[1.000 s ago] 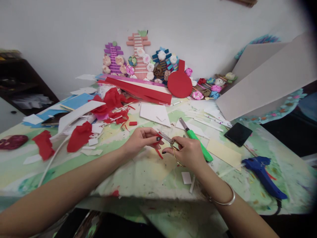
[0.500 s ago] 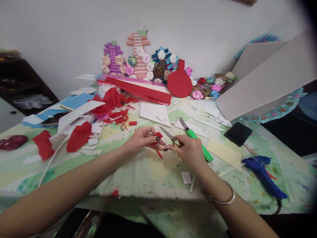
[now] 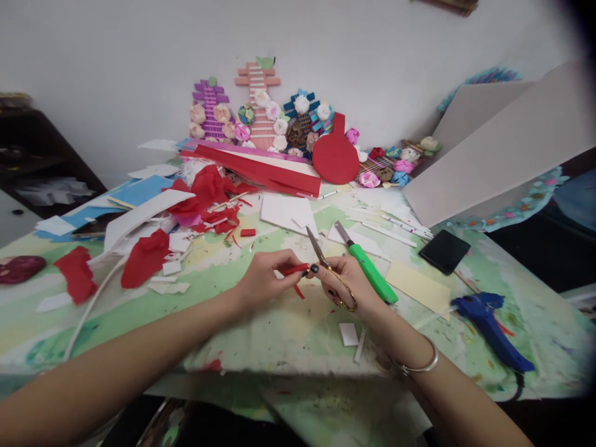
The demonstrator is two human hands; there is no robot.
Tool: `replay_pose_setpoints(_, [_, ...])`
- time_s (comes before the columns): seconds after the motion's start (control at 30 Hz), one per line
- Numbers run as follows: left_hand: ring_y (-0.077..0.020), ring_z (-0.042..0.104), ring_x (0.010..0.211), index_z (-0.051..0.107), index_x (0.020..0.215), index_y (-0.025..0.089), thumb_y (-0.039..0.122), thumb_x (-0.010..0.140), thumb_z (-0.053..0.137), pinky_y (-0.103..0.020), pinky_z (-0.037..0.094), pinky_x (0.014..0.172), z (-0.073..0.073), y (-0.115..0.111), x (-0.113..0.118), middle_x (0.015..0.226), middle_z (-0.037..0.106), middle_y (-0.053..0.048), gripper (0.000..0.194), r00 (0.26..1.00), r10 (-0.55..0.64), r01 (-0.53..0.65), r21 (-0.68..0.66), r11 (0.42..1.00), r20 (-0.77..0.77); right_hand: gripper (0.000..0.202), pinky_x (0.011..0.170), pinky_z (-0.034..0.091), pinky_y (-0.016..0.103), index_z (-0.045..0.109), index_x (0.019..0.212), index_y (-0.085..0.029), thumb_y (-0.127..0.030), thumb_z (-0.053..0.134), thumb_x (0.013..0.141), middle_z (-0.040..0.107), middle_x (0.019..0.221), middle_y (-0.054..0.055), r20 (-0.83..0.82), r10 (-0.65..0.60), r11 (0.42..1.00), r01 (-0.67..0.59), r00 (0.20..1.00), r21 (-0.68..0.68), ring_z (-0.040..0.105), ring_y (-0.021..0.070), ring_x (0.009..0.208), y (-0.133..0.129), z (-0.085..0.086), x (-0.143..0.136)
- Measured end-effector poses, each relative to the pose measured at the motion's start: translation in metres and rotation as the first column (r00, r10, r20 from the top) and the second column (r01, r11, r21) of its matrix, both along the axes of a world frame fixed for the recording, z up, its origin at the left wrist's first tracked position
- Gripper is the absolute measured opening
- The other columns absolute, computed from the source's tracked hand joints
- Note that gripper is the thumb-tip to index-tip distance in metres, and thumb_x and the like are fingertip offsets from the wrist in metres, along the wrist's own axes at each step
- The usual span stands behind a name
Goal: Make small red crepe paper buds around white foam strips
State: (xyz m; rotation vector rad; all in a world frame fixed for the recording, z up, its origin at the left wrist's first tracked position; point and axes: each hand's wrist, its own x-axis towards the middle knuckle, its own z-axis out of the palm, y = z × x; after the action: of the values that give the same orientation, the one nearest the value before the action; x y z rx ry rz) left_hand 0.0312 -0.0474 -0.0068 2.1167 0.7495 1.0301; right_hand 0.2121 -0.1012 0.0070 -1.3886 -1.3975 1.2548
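Between the thumb and fingers of my left hand [image 3: 270,276] is a small red strip-like piece [image 3: 295,269]. My right hand [image 3: 349,282] holds gold-handled scissors [image 3: 318,248], blades pointing up and away. Its thumb and fingertip meet at the right end of the red piece, touching it. A thin red scrap [image 3: 298,292] lies on the cloth just below. Right behind my right hand rests a green-handled utility knife [image 3: 370,267]. A small red block [image 3: 248,233] lies beyond my left hand.
Red paper scraps [image 3: 145,257] and white pieces spread on the left. A blue glue gun [image 3: 493,329] and black phone [image 3: 445,251] lie on the right. Behind stand a red guitar-shaped cutout [image 3: 336,158], paper-flower crafts and a large grey board [image 3: 503,136].
My right hand has turned, swinging the scissors upright, and its fingertips have come to the red piece. My left hand has shifted slightly and tilted the piece level.
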Motion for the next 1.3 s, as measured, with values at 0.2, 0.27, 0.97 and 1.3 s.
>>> replay_pose_setpoints(0.2, [-0.0175,0.066,0.083,0.070,0.087,0.021,0.019,0.084,0.056,-0.026,0.051,0.075,-0.012,0.000,-0.005,0.092,0.073,-0.008,0.014,0.993,-0.028,0.063,0.317,0.946,-0.113,0.028,0.034,0.020,0.018,0.058,0.061,-0.015,-0.040,0.065,0.069,0.039,0.038,-0.007,-0.049,-0.075,0.997,0.073,0.996,-0.035,0.031,0.0048,0.033,0.000,0.005,-0.005])
replay_pose_setpoints(0.27, [-0.0186,0.067,0.087,0.070,0.090,0.022,0.021,0.084,0.058,-0.028,0.052,0.078,-0.012,0.000,-0.006,0.098,0.072,-0.009,0.014,0.992,-0.024,0.064,0.318,0.946,-0.127,0.024,0.034,0.020,0.018,0.061,0.064,-0.014,-0.037,0.065,0.068,0.040,0.037,-0.007,-0.056,-0.085,0.996,0.083,0.995,-0.045,0.031,0.0048,0.033,0.001,0.004,-0.004])
replay_pose_setpoints(0.97, [-0.0161,0.068,0.065,0.076,0.073,0.015,0.016,0.063,0.079,-0.027,0.058,0.067,0.015,0.008,-0.006,0.071,0.074,-0.005,0.010,0.943,0.046,0.105,-0.424,0.900,0.331,0.026,0.048,0.025,0.022,0.055,0.066,-0.017,-0.039,0.068,0.073,0.038,0.051,-0.007,0.395,-0.160,0.927,0.000,0.905,0.375,0.034,0.0085,0.050,-0.001,-0.003,0.008])
replay_pose_setpoints(1.3, [-0.0150,0.068,0.064,0.077,0.072,0.014,0.010,0.061,0.078,-0.023,0.057,0.065,0.018,0.008,-0.007,0.069,0.074,-0.005,0.012,0.947,0.060,0.073,-0.392,0.917,0.316,0.021,0.048,0.027,0.023,0.061,0.072,-0.018,-0.037,0.069,0.075,0.045,0.049,-0.006,0.528,-0.200,0.899,-0.060,0.825,0.434,0.037,0.0090,0.047,-0.001,-0.004,0.009])
